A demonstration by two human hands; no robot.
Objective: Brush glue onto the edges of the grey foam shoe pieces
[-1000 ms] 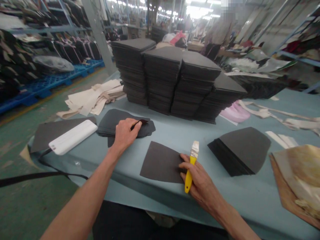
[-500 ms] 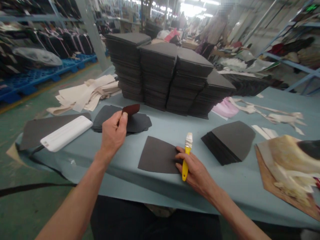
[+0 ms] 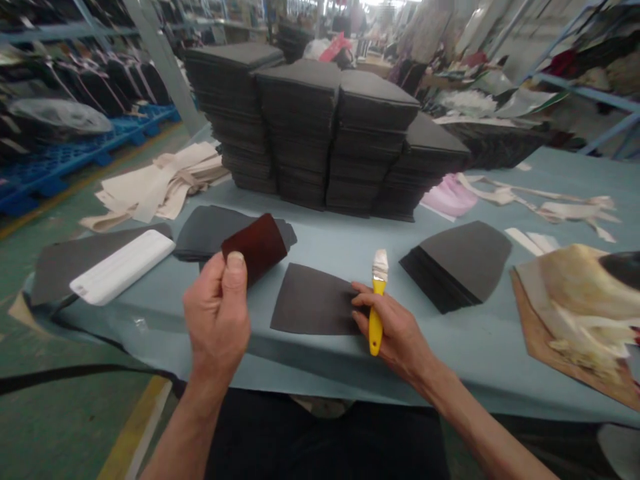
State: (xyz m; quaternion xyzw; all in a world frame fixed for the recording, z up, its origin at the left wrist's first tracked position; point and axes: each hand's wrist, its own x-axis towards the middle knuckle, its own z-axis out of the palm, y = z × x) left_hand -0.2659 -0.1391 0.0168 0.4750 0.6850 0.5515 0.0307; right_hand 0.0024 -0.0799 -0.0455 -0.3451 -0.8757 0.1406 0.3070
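Note:
My left hand pinches a dark reddish-brown piece between thumb and fingers, lifted above the table. Behind it lies a low pile of dark grey cut pieces. My right hand holds a yellow-handled paintbrush, its whitish bristles pointing away from me. The fingertips of that hand rest at the right edge of a single dark grey panel, which lies flat near the table's front edge. To the right of the brush sits a short stack of dark panels.
Tall stacks of dark grey panels stand across the back of the blue-green table. Cream strips and a white oblong object lie at left. A brown board under glue-stained material is at right.
My left hand has come toward me with the reddish-brown piece, now clear of the low pile and showing its broad face. My right hand stays by the panel with the brush.

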